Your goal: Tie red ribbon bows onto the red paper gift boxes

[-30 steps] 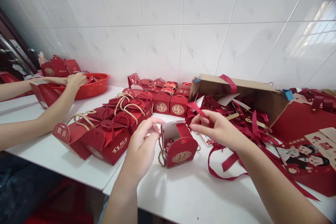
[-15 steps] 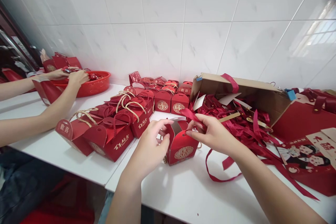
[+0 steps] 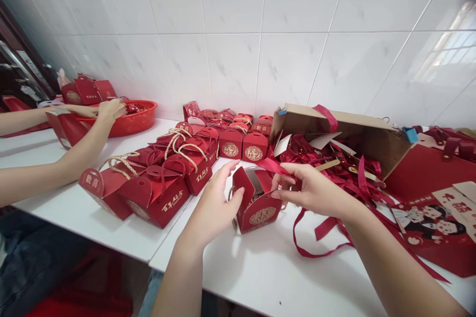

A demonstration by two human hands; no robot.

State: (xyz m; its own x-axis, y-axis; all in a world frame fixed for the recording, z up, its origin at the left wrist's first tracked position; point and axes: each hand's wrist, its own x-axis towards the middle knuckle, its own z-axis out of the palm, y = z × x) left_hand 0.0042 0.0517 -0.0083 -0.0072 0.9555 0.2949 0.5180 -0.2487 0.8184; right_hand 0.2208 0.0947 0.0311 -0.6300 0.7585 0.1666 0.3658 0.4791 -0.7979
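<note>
A small red gift box (image 3: 260, 210) with a gold round emblem stands on the white table before me, its top flaps apart. My left hand (image 3: 219, 205) is at the box's left side, its fingers stretched and spread, the thumb against the left flap. Pinched in my right hand (image 3: 308, 185) is a red ribbon (image 3: 269, 165), whose end sticks out to the left above the box. The fingertips of that hand are at the right flap. A long loop of ribbon (image 3: 323, 253) lies on the table below the right wrist.
Finished-looking red boxes (image 3: 159, 198) with cord handles stand to the left, more (image 3: 255, 146) by the wall. At right, a tipped cardboard carton (image 3: 349, 118) spills ribbons and tags. Printed red bags (image 3: 431, 228) lie beyond. A co-worker's hands (image 3: 107, 109) are at a red basin (image 3: 141, 121).
My left fingers have straightened and spread from a curled hold. The box flaps stand wider apart. My right hand has shifted slightly right with the ribbon. The co-worker's hands have lowered toward the basin.
</note>
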